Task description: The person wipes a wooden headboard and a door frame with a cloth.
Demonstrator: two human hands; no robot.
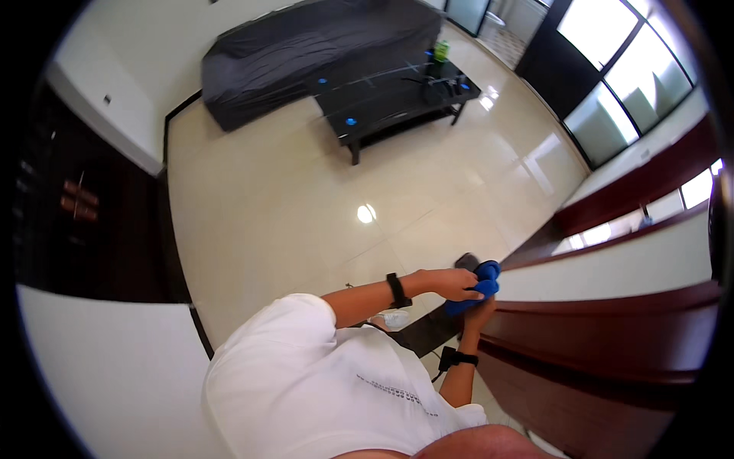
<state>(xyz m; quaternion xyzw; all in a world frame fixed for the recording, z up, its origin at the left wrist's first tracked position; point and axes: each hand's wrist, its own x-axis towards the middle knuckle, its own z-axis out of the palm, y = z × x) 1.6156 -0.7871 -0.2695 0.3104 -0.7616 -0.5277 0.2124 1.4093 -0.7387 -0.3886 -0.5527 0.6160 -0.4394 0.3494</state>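
Note:
A bright blue, soft, folded thing [486, 288], which looks like a cloth, is held between my two hands at the right of centre. My left hand [453, 284] reaches across from the left with its fingers closed on it. From below, my right hand [479, 312] grips its lower edge, partly hidden by the blue folds. A dark grey rounded object [466, 262] shows just beyond the hands; its kind is not clear. Black bands go round both wrists, the left band [398, 290] and the right band [459, 358].
Dark red wooden ledges [596, 321] run close along my right. Ahead, a low black table [382, 96] carries a green bottle [441, 50] and small blue items. A sofa under a grey cover [306, 53] stands behind it. Glossy beige tiles [306, 206] spread between.

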